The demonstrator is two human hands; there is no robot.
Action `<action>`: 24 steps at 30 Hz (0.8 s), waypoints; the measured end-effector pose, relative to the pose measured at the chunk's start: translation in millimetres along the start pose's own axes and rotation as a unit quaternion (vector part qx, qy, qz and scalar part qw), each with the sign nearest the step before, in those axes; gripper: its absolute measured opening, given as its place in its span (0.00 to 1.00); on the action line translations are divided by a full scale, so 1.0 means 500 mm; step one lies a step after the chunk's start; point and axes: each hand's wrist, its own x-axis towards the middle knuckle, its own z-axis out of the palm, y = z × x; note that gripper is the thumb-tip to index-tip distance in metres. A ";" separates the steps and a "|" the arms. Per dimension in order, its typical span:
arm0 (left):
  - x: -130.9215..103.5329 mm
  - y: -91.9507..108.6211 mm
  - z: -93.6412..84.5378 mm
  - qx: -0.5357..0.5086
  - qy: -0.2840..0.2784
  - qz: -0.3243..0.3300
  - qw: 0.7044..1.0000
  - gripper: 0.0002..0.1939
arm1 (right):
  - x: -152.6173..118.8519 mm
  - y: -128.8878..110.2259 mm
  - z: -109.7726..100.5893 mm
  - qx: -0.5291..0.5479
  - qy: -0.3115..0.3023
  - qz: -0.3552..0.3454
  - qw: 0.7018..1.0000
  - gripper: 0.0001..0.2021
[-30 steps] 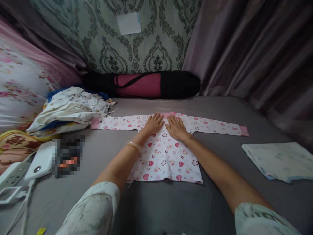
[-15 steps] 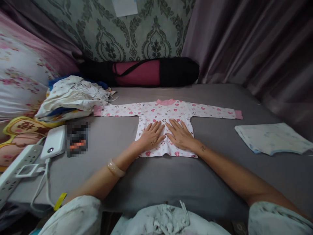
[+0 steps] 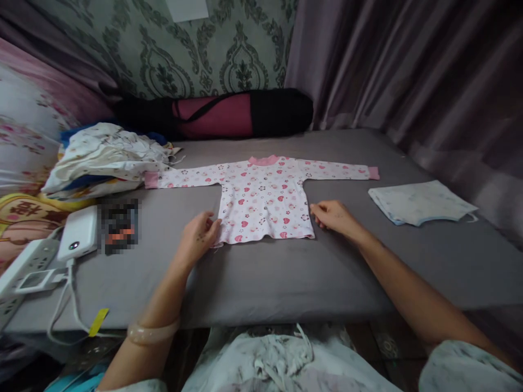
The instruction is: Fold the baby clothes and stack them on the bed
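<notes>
A small white shirt with pink and dark prints, pink collar and pink cuffs lies flat on the grey sheet, both sleeves spread out sideways. At its lower left edge is my left hand, fingers curled, the fingertips at the hem side; whether fabric is pinched is too small to tell. My right hand rests beside the shirt's right side edge, its fingers closed together close to the fabric. What those fingers hold, if anything, is hidden.
A folded pale garment lies at the right. Piled clothes touch the left cuff area. A white power bank, cables and a power strip are at the left. A black and dark-red long bag lies along the wall.
Both hands have left the middle of the shirt and moved outward to its two sides, their flat fingers now curled. The view has shifted, so the scene sits slightly further left and higher.
</notes>
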 end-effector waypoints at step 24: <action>-0.037 0.024 -0.005 -0.305 0.002 -0.188 0.934 0.18 | -0.075 -0.031 0.027 0.066 0.025 0.043 0.997 0.11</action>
